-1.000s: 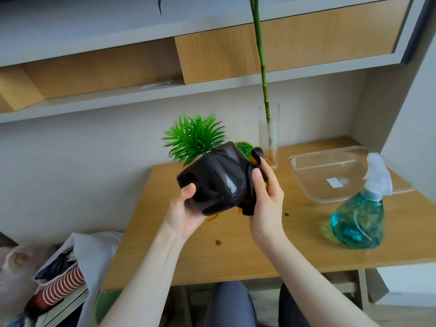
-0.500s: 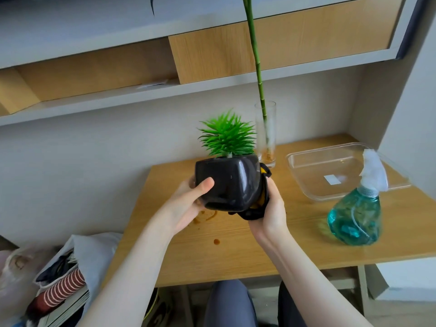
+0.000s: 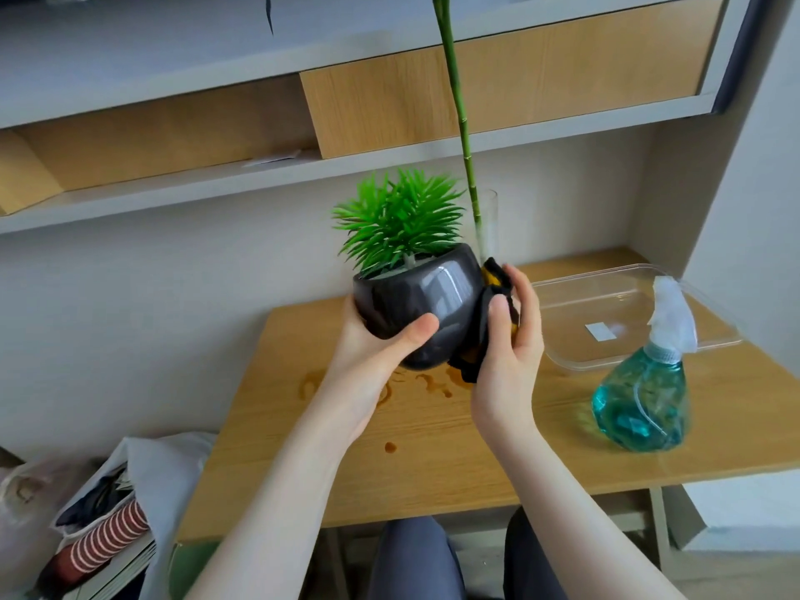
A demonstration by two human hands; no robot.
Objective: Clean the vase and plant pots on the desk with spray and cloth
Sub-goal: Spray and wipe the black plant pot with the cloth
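Wiping is the step in hand: the person is holding a glossy dark plant pot (image 3: 415, 309) up in the air above the desk (image 3: 454, 435), roughly upright with a slight tilt, its spiky green plant (image 3: 400, 220) pointing up. The left hand (image 3: 381, 352) is cupping the pot from below and behind, fingers wrapped round its far side and the thumb lying across the near face. The right hand (image 3: 513, 335) is pressing a dark cloth with yellow edging (image 3: 480, 335) against the pot's right flank, thumb and fingers curled round the cloth so that it is bunched between palm and pot. Behind the pot a clear glass vase (image 3: 488, 227) is standing on the desk with a tall green stalk (image 3: 459, 101) rising out of it; only its upper part is showing. The teal spray bottle (image 3: 640, 400) is standing well apart to the right, just in front of a clear plastic tray (image 3: 614, 313). Brown spill marks (image 3: 426, 381) are lying on the desk directly under the pot. Judging by this, the pot is being cleaned and the vase is probably waiting its turn. The next move is likely calling for the left hand to turn the pot so a fresh face meets the cloth, gripping firmly, since the glazed surface looks slippery.
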